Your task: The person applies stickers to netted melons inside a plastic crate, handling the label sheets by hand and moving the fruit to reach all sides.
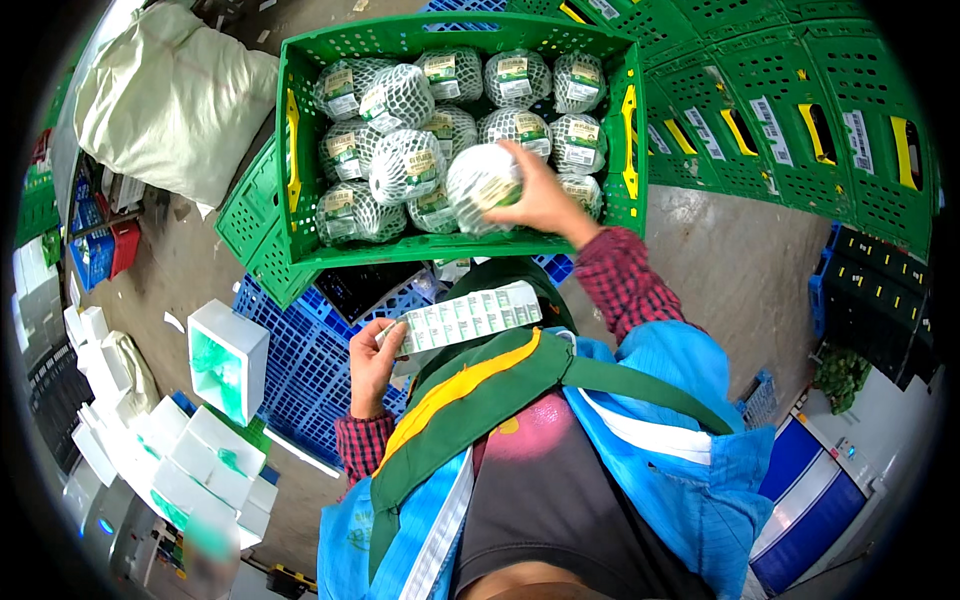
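Note:
In front of me, a green crate (370, 254) with yellow side latches is filled with several round items in white foam netting (408, 166), each bearing a green-and-white label. My right hand (543, 200) is closed round one netted round item (482, 186) at the crate's near side, above the others. What sort of produce lies inside the netting I cannot tell. Closer to my body, my left hand (370, 368) pinches one end of a long sheet of green-and-white label stickers (470, 318). The sheet's other end reaches rightward, below the crate.
Stacked green crates (830, 120) line the right side. A large white sack (175, 100) stands at upper left. Blue pallets (300, 360) lie below the crate, beside an open white foam box (228, 360). More white boxes (205, 455) sit at lower left, with black crates (870, 290) far right.

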The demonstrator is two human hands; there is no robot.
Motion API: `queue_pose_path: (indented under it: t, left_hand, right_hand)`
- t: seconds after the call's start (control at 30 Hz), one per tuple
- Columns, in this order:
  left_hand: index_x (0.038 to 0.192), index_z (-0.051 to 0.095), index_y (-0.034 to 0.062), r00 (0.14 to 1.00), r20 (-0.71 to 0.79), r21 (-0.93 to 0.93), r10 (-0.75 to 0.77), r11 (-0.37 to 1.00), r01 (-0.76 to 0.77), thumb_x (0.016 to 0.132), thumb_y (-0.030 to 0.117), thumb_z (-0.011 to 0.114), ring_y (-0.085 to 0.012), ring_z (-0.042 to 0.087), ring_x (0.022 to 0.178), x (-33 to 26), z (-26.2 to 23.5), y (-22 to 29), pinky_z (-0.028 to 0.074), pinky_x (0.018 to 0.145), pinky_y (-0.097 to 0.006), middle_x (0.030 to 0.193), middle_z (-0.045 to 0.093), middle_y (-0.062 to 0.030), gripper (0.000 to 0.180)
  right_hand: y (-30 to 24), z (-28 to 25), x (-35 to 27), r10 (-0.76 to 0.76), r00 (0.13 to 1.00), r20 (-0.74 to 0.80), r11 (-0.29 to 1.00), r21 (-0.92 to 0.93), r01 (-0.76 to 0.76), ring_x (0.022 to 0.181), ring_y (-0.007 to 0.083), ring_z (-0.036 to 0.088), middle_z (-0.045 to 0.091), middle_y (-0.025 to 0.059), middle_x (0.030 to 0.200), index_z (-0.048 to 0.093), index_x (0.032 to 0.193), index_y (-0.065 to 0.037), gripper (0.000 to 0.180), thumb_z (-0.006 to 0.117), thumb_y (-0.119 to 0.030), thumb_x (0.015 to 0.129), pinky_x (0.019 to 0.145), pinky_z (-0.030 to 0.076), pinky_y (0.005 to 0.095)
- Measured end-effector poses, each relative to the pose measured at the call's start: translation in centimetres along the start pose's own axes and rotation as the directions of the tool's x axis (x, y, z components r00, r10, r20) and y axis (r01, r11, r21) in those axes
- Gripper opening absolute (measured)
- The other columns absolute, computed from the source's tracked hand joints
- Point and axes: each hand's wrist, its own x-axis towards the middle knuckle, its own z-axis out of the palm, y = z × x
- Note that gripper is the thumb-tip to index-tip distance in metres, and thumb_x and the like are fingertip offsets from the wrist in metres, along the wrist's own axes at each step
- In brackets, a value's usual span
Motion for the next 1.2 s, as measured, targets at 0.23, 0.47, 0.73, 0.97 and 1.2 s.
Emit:
queue_pose_path:
  t: [0.23, 0.47, 0.73, 0.97, 1.2]
  left_hand:
    - [0.097, 0.063, 0.0002, 0.976, -0.023, 0.198, 0.217, 0.958, -0.208, 0.091, 0.015, 0.064, -0.0008, 0.051, 0.068, -0.5, 1.2, 2.5, 0.042, 0.058, -0.017, 0.078, 0.060, 0.0047, 0.016]
    - [0.098, 0.064, 0.0017, 0.969, -0.121, 0.077, 0.214, 0.976, -0.205, 0.092, 0.018, 0.064, -0.0013, 0.055, 0.064, -0.8, 1.3, 2.0, 0.046, 0.053, -0.016, 0.078, 0.063, 0.0032, 0.017]
    - [0.096, 0.065, 0.0010, 0.958, -0.173, 0.085, 0.228, 0.973, -0.216, 0.091, 0.017, 0.064, -0.0016, 0.055, 0.061, -1.0, 2.2, 1.9, 0.045, 0.052, -0.016, 0.076, 0.063, 0.0027, 0.016]
    - [0.093, 0.065, 0.0002, 0.950, -0.161, 0.140, 0.268, 0.959, -0.247, 0.091, 0.017, 0.065, -0.0023, 0.054, 0.058, -0.9, 2.8, 2.0, 0.044, 0.051, -0.017, 0.073, 0.062, 0.0024, 0.017]
    - [0.090, 0.065, 0.0000, 0.964, -0.150, 0.133, 0.221, 0.970, -0.201, 0.091, 0.018, 0.065, -0.0030, 0.053, 0.055, -0.3, 3.3, 2.2, 0.043, 0.048, -0.018, 0.071, 0.062, 0.0016, 0.018]
  right_hand:
    - [-0.5, 2.0, -0.9, -0.192, 0.981, -0.041, 0.942, -0.289, 0.172, 0.114, 0.0391, 0.048, 0.047, 0.0214, 0.125, 0.046, 0.133, -0.003, 0.074, 0.076, -0.030, 0.071, 0.097, 0.041, 0.0450]
    - [-6.8, -2.4, -3.4, -0.078, 0.879, 0.470, 0.964, 0.259, -0.054, 0.090, 0.0160, 0.063, 0.068, 0.0076, 0.096, 0.066, 0.109, -0.001, 0.025, 0.063, -0.014, 0.088, 0.083, 0.049, 0.0307]
    - [-6.9, -2.4, -6.1, -0.031, 0.816, 0.578, 0.935, 0.306, -0.181, 0.081, 0.0141, 0.062, 0.068, 0.0080, 0.087, 0.066, 0.108, -0.001, 0.035, 0.073, -0.020, 0.079, 0.076, 0.049, 0.0292]
    - [-6.6, -3.1, -6.8, -0.038, 0.860, 0.509, 0.922, 0.349, -0.166, 0.079, 0.0147, 0.063, 0.069, 0.0093, 0.088, 0.067, 0.105, -0.001, 0.028, 0.070, -0.018, 0.082, 0.073, 0.048, 0.0305]
    - [-6.1, -3.2, -7.4, -0.192, 0.925, 0.327, 0.955, 0.281, 0.099, 0.078, 0.0233, 0.062, 0.062, 0.0104, 0.084, 0.069, 0.093, -0.003, 0.016, 0.069, -0.014, 0.081, 0.070, 0.048, 0.0335]
